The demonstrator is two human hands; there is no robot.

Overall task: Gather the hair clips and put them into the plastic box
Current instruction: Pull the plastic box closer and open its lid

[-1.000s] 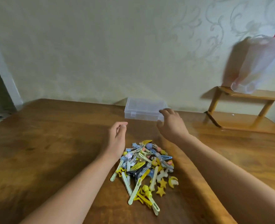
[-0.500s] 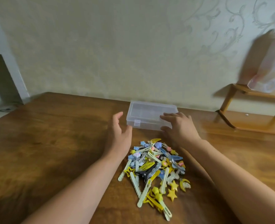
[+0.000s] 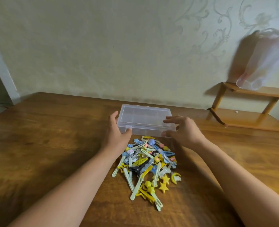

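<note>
Nothing packed yet: hair clips (image 3: 149, 163) all piled on bench (image 3: 42, 138), box (image 3: 145, 119) w/ lid shut just behind. Left hand (image 3: 115, 132) and right hand (image 3: 183, 129) grasp its ends.

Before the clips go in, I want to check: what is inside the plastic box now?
Through the closed clear lid the plastic box looks empty. The left hand and right hand cover its front corners, so those parts cannot be seen.
</note>
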